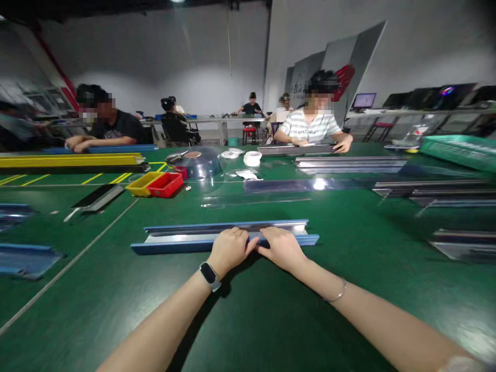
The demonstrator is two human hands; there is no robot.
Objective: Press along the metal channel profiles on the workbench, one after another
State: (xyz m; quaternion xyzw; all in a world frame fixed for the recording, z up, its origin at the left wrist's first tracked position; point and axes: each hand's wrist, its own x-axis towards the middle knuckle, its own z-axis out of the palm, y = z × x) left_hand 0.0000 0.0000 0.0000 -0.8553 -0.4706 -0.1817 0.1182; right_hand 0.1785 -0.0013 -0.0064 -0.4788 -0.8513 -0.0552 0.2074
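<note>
A long blue channel (174,244) with a pale, shiny inside lies crosswise on the green table. My left hand (230,249), with a watch on the wrist, grips its near wall right of the middle, fingers bent over into the channel. Close beside it, my right hand (282,247) holds the same channel, thumb at the near side and fingers over the edge. The two thumbs nearly meet. The fingertips of both hands are partly hidden inside the channel.
Beyond the channel are clear plastic strips (256,200), a red bin (166,185), a yellow bin (139,184) and a tape roll (252,158). Dark profiles (461,243) lie at right, blue ones (27,258) at left. People sit across the table; a green basket (461,151) stands back right.
</note>
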